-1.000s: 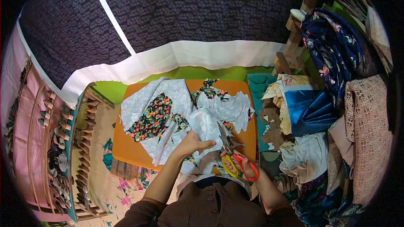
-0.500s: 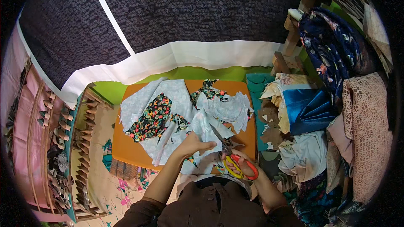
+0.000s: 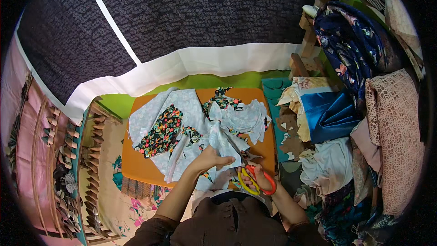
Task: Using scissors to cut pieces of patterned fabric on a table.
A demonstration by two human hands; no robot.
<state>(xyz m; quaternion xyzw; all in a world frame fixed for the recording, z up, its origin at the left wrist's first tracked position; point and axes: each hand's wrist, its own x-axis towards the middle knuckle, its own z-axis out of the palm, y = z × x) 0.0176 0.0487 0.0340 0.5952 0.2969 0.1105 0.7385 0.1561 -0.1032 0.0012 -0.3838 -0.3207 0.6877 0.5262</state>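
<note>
Landmark: orange table (image 3: 136, 166). At its left half lies pale blue fabric (image 3: 193, 111) with a black floral-print piece (image 3: 161, 132) on it. At the near edge, the left hand (image 3: 211, 159) rests flat, fingers extended together, pressing the pale fabric down. Just right of it, the right hand (image 3: 257, 177) grips the yellow-and-orange scissors (image 3: 252, 177), fingers through the loops, blades entering the fabric. Folded blue cloth (image 3: 330, 116) lies beyond the table's right edge.

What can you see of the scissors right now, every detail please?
The scissors have one orange-red handle loop and one yellow one, plastic by the look, with grey metal blades. The right hand grips them through the loops. They lie low over the orange table, near its front edge, blades pointing up and left into the pale floral fabric, which the left hand holds down beside them.
</note>
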